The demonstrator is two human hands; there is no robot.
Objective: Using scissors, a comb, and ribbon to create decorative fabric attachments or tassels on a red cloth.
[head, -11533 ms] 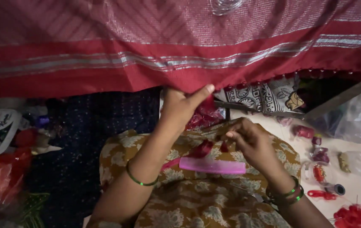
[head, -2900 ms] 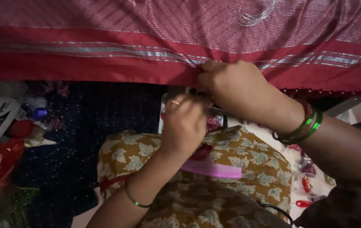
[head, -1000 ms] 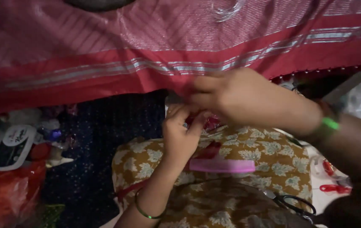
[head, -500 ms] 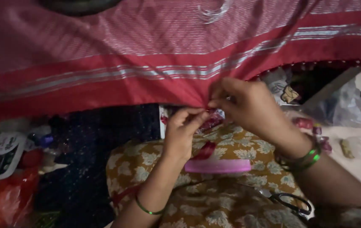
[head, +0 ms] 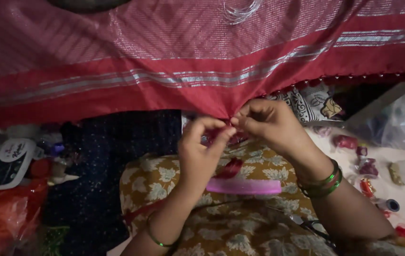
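Note:
A large red cloth (head: 174, 71) with silver stripes hangs across the top of the view. My left hand (head: 202, 151) and my right hand (head: 271, 125) meet at its lower hem, fingertips pinched together on the hem edge and a bit of red thread (head: 219, 135). Green and red bangles circle my right wrist; a thin green bangle sits on my left forearm. Below my hands a pink comb (head: 243, 186) lies on my lap, which is covered in yellow floral fabric (head: 240, 223). A tuft of red thread (head: 231, 168) rests just above the comb.
Black scissors (head: 314, 227) lie on my lap at the right. Small thread spools (head: 363, 166) and clear plastic bags (head: 404, 173) sit on the white surface at right. A white device (head: 10, 163) and red-orange plastic (head: 3, 218) lie left, on dark blue cloth (head: 112, 156).
My right hand has come down from the hem's top to its edge, and both hands now pinch close together there. The view has shifted slightly.

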